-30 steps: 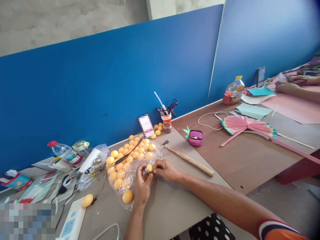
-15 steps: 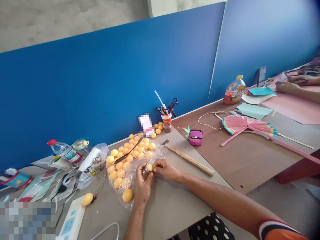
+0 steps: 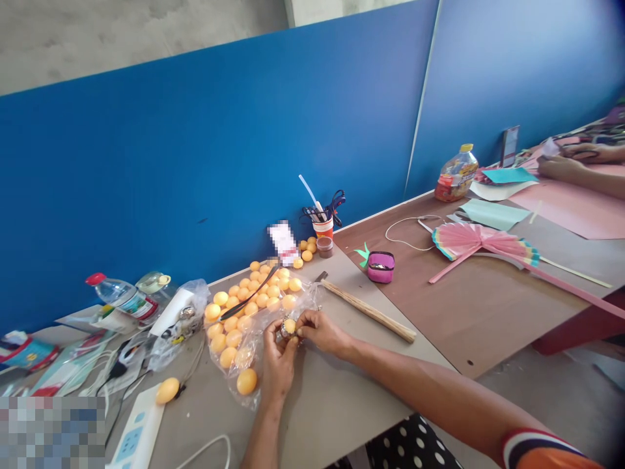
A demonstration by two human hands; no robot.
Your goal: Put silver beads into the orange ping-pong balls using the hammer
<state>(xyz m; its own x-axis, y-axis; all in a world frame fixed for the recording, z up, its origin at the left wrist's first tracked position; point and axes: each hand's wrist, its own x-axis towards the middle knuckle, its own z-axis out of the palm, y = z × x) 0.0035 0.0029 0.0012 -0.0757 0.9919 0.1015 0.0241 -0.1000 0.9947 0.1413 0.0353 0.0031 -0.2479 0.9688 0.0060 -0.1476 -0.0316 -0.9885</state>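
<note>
My left hand (image 3: 279, 362) is closed around a small orange ball (image 3: 290, 326) with a dark, silvery piece beside or around it; what that piece is I cannot make out. From the other side, the fingertips of my right hand (image 3: 323, 332) pinch at the same ball. Just beyond and left of my hands, several orange ping-pong balls (image 3: 233, 338) lie on a clear plastic bag (image 3: 254, 339), with a black strap (image 3: 251, 293) across them. One loose orange ball (image 3: 247, 382) sits close to my left wrist.
A hammer (image 3: 368, 311) with a wooden handle lies beyond my right hand. A power strip (image 3: 134, 433), an orange ball with a dark end (image 3: 168, 390) and bottles (image 3: 124, 296) stand left. Rightward are a purple pouch (image 3: 381, 267), a pink paper fan (image 3: 463, 240) and another person's hands (image 3: 566, 168).
The view has shifted very slightly. Both my hands keep almost the same pose around the small ball, with only tiny finger movement at most.
</note>
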